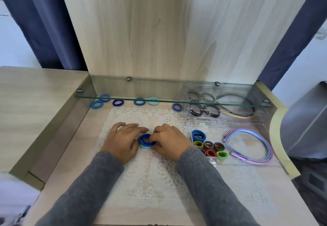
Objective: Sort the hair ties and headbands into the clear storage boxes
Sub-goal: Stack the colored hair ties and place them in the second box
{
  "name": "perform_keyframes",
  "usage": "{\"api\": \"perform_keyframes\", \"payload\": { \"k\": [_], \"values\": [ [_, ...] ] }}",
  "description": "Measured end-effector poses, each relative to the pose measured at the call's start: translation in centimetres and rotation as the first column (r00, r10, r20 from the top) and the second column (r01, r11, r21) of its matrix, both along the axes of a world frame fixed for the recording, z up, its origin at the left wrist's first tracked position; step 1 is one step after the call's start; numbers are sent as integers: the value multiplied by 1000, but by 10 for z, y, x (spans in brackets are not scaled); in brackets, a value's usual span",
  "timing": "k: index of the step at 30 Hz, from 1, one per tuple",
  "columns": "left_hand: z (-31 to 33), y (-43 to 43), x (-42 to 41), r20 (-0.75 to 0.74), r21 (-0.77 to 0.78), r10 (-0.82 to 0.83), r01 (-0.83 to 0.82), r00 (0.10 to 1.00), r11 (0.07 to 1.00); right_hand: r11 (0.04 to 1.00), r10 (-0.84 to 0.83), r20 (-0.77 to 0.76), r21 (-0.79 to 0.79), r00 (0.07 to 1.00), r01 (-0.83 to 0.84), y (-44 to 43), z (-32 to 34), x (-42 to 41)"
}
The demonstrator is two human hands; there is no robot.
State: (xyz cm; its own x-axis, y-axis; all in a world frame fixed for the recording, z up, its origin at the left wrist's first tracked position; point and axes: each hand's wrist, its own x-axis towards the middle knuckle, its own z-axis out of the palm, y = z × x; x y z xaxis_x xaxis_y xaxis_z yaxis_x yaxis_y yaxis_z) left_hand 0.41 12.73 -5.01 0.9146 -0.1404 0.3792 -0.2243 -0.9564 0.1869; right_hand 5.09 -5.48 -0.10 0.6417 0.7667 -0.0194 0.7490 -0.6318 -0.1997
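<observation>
Because the stack of blue hair ties is only loosely piled on the lace mat, it could slide apart or shed its lowest, pale ring when it is lifted. In the head view the right hand has a narrow grip, fingertips curled onto the stack's rim, while the left hand lies fairly flat with straight fingers touching its other side. A one-sided pinch would probably carry only the top ties. The likely goal, the near clear box, lies just to the right and already holds blue ties, small coloured ties and pastel headbands, so its free space is tight. Loose blue ties remain at the back of the surface under the glass shelf, which would hamper a reach. The far box sits partly beneath it too.
</observation>
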Motion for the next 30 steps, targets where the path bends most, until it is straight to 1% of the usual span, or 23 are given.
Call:
{"api": "perform_keyframes", "payload": {
  "k": [2,6,11,15,19,23,30],
  "values": [
    [-2,-3,-4,-6,-53,-16,16,1000,998,1000,4,9,-4,1000,-4,-2,0,-2],
    [-1,-9,-8,43,-166,-46,52,998,985,1000,24,33,-13,999,-24,-2,3,-4],
    [9,-16,-10,26,-239,-46,51,999,970,997,63,99,-61,993,-57,-8,13,-5],
    [25,-26,-7,16,-277,-40,43,999,960,997,71,153,-53,986,-64,-22,30,-1],
    [42,-53,3,30,-309,-75,80,997,948,998,44,219,-52,975,-33,-51,49,7],
    [51,-86,17,25,-329,-113,115,993,937,997,-7,252,-69,968,25,-84,62,14],
    [52,-137,38,-19,-365,-178,159,984,918,987,-113,260,-80,959,138,-134,62,23]
  ]
}}
